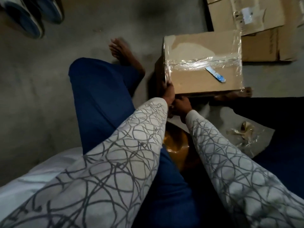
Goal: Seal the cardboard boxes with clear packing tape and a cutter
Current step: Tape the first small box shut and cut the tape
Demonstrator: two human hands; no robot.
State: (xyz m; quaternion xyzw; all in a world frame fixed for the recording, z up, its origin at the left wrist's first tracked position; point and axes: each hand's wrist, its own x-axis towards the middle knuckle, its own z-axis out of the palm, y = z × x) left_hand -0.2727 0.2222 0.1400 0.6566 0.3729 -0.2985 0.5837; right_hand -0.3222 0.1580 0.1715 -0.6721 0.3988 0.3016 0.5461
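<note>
Reaching forward from a seated position on the floor, both arms in pale sleeves with a dark scribble pattern stretch toward a cardboard box (202,63) that stands on the concrete between the legs. The left hand (168,92) is raised at the box's near left corner, fingers pressed over the vertical edge where clear tape (204,62) wraps down from the top; the fingers lie flat against the cardboard, gripping the corner. The right hand (181,105) sits lower, just beneath the box's near bottom edge and touching the left wrist; its fingers are curled, but what they hold (if anything) is hidden in shadow, so I cannot tell.

Tape runs in a glossy band across the top seam and along the right and left edges. A cutter (215,77) with a blue and white handle lies loose on top of the box, near the seam, tilted diagonally.

Behind the box, at the upper right, more flattened cardboard boxes (245,15) crowd close to its far side. A bare foot (122,53) rests to the left of the box, and toes (246,92) show at its near right corner. Crumpled tape scraps (243,134) lie on the floor to the right. Open grey floor (41,79) spreads to the left, with a pair of sandals (31,15) at the far upper left.
</note>
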